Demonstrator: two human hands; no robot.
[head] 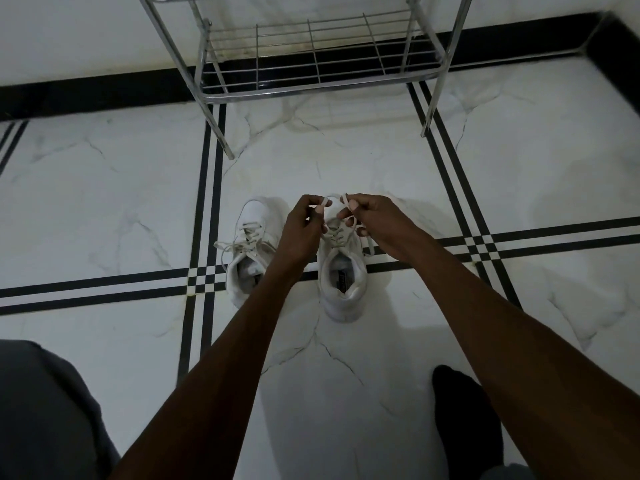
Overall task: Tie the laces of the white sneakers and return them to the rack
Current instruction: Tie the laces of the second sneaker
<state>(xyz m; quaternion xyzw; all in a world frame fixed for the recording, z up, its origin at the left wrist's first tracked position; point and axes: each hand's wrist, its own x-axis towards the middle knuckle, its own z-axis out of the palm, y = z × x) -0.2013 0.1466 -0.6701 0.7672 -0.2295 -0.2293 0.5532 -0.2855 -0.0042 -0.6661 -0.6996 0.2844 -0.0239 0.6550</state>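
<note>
White marble floor (104,188) with black stripe lines (207,188) crossing it. Black baseboard (86,95) runs along the floor's far edge.

Rack (311,57) top beyond frame edge

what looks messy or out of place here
Only the left sneaker: its laces lie loose, splayed over the side. Both hands pinch the right sneaker laces. Rack stands straight.

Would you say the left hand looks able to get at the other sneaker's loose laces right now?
Probably yes: the left sneaker lies just beside the left hand with nothing between, though that hand is pinching the right sneaker's lace.
</note>
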